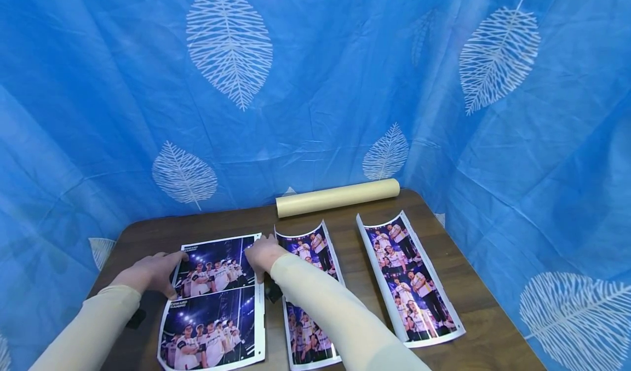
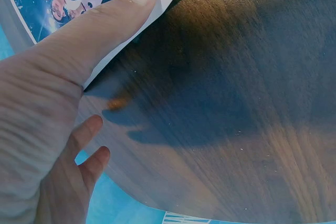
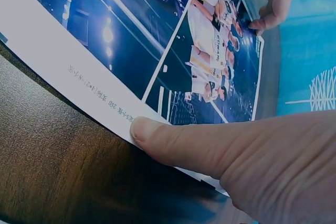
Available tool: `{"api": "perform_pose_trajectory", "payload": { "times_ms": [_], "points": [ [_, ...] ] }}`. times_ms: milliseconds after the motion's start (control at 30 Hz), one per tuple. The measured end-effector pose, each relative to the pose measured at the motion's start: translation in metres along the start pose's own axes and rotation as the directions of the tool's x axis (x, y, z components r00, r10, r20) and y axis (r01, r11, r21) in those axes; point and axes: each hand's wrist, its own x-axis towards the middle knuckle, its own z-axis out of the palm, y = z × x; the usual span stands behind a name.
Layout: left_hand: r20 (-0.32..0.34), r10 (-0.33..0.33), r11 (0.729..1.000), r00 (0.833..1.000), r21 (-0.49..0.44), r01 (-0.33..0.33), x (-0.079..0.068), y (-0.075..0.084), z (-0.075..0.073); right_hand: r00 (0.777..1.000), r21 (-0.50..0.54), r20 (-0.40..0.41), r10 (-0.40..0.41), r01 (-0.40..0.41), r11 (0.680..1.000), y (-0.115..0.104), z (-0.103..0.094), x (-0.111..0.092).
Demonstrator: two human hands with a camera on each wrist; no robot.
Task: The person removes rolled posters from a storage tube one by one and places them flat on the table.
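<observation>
A printed photo sheet [image 1: 209, 327] with two stacked pictures of a group in white shirts lies on the brown table, its lower left corner curving. At its left edge is my left hand [image 1: 153, 272], fingers spread, with the thumb [image 2: 123, 6] resting on the sheet's border. Two other fingers of that hand are apart from the paper in the left wrist view. My right hand [image 1: 264, 255] touches the upper right edge. Its thumb [image 3: 168, 137] presses the white margin beside small printed text; its other fingers are mostly hidden.
Right of this sheet, a curled photo sheet [image 1: 313, 341] lies partly under my right forearm. Another curled sheet [image 1: 409, 283] is farther right on the wooden table [image 1: 475, 316]. A cream paper roll [image 1: 340, 197] lies along the back edge, before a blue curtain [image 1: 315, 86] with white leaves.
</observation>
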Motion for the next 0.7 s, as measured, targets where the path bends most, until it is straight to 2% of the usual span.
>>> {"api": "perform_pose_trajectory", "payload": {
  "times_ms": [367,467,600,700],
  "points": [
    [-0.027,0.014,1.0,1.0,0.001,-0.014,0.003,-0.003,0.005,1.0,0.005,-0.002,0.013,-0.013,1.0,-0.002,0.001,-0.003],
    [-0.032,0.045,0.999,0.998,0.025,-0.044,0.003,-0.003,0.007,1.0,-0.005,-0.01,-0.009,0.009,1.0,-0.003,0.002,-0.004],
    [-0.044,0.113,0.99,0.993,0.086,-0.109,0.0,-0.001,0.008,0.994,-0.066,-0.079,-0.075,0.07,0.995,-0.011,0.009,-0.007],
    [-0.062,0.163,0.981,0.985,0.114,-0.155,-0.006,0.003,0.01,0.977,-0.1,-0.175,-0.125,0.108,0.989,-0.022,0.016,-0.012]
  ]
}}
